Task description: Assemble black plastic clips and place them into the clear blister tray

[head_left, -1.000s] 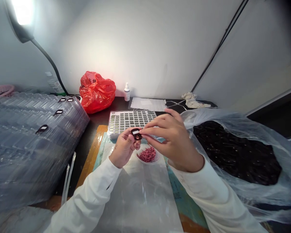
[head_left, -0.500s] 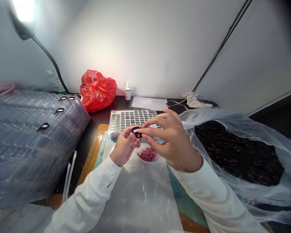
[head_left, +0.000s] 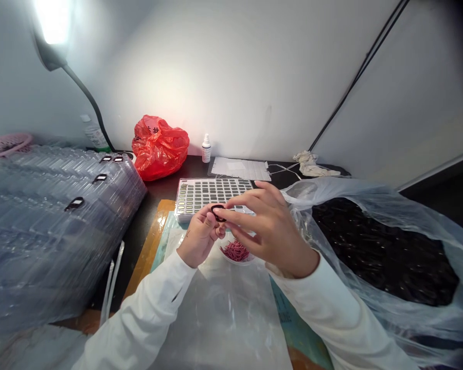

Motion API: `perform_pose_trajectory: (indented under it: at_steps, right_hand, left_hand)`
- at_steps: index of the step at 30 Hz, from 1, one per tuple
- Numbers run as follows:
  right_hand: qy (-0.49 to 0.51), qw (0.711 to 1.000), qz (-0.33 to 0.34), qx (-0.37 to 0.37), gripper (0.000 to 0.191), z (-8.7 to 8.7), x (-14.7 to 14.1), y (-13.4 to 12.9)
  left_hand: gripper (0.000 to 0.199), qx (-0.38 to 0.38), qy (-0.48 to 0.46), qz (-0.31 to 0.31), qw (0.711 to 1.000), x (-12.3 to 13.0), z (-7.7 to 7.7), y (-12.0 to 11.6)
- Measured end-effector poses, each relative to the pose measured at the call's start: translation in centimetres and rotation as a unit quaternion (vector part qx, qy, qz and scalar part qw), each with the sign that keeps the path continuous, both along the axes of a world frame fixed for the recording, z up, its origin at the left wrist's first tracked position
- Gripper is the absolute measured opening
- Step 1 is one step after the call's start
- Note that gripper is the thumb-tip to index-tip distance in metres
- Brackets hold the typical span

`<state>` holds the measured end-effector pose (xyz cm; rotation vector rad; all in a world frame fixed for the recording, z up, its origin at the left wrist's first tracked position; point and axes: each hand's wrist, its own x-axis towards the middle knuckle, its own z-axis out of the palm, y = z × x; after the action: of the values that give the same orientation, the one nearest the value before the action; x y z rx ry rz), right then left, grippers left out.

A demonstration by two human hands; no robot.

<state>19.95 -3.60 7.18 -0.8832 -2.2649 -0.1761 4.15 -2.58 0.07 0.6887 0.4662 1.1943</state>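
Observation:
Near the middle of the view my left hand (head_left: 199, 239) is closed, pinching a small black oval frame-like part (head_left: 217, 212) between thumb and fingers. My right hand (head_left: 272, 226) reaches in from the right with fingers stretched and apart, one fingertip lying over the part and hiding some of it. Below the hands, a round dish (head_left: 244, 262) of thin dark-pink pieces (head_left: 235, 251) stands on the clear plastic sheet. Behind them sits a pale tray (head_left: 183, 217) with rows of small dark rectangular pieces (head_left: 205, 190).
Stacked clear plastic trays (head_left: 61, 246) fill the left, with several black parts (head_left: 74, 204) on them. A red plastic bag (head_left: 160, 149), a white bottle (head_left: 206, 149) and a flat white sheet (head_left: 241, 168) line the wall. Right, clear plastic surrounds black material (head_left: 386, 252). A lamp (head_left: 48, 51) shines upper left.
The whole view has shifted slightly. My right fingertip now covers more of the black part, whose pale middle showed before. The left hand keeps its hold.

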Motion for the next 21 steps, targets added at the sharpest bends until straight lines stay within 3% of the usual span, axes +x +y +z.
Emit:
perform_pose_trajectory:
  at_steps: [4,7,9,16,21]
  right_hand:
    - [0.021,0.999,0.002,-0.026,0.025,0.0,0.0,0.0]
    - [0.069,0.991,0.015,-0.116,0.057,0.5,0.1,0.1]
    - [0.074,0.983,0.031,-0.167,0.066,1.1,0.0,0.4]
    - [0.027,0.983,0.037,-0.179,0.054,2.8,-2.2,1.2]
    - [0.05,0.987,0.022,-0.152,0.055,4.7,-5.2,2.1]
  left_hand:
    - [0.051,-0.003,0.0,-0.001,1.0,-0.2,-0.1,0.2]
    - [0.056,0.001,-0.001,-0.02,1.0,-0.6,0.0,0.4]
    - [0.059,0.0,-0.001,-0.037,0.999,-0.8,0.2,0.5]
    - [0.061,-0.02,-0.062,-0.04,0.997,-1.5,0.6,0.8]
    - [0.074,-0.043,-0.12,0.011,0.992,-1.8,-0.1,2.1]
